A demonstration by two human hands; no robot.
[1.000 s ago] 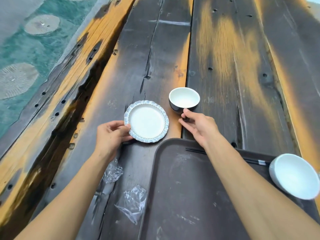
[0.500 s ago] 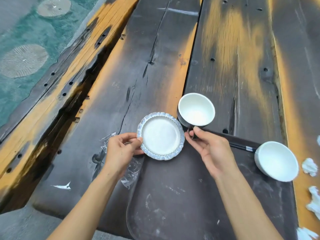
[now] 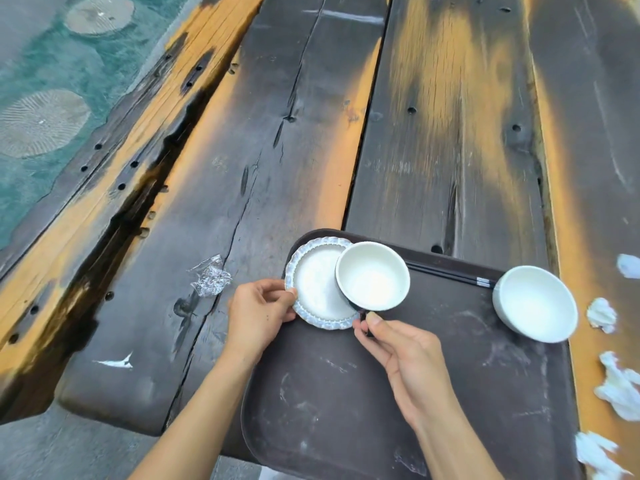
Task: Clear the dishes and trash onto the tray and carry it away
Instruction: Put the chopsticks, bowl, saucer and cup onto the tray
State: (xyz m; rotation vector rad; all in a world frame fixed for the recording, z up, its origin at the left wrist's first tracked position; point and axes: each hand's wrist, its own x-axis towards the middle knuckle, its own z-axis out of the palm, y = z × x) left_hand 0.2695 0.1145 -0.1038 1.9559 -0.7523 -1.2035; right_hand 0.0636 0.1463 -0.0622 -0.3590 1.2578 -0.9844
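A dark brown tray [image 3: 398, 393] lies at the near edge of the wooden table. My left hand [image 3: 258, 315] grips the left rim of a small scalloped white plate [image 3: 313, 289] over the tray's far left corner. My right hand [image 3: 405, 355] pinches the near side of a dark cup [image 3: 372, 276] with a white inside, held above the plate and overlapping its right side. A white bowl [image 3: 535, 303] sits at the tray's far right, with dark chopsticks [image 3: 450, 276] lying on the tray between cup and bowl.
Crumpled clear plastic wrap [image 3: 209, 277] lies on the table left of the tray. Several white tissue scraps [image 3: 620, 386] are scattered along the table's right side. A white smear [image 3: 116, 362] marks the near left plank. The table's near edge drops to grey floor [image 3: 69, 452].
Both hands have carried the plate and the cup toward me from the table onto the tray's far left corner. The cup now overlaps the plate instead of standing beside it.
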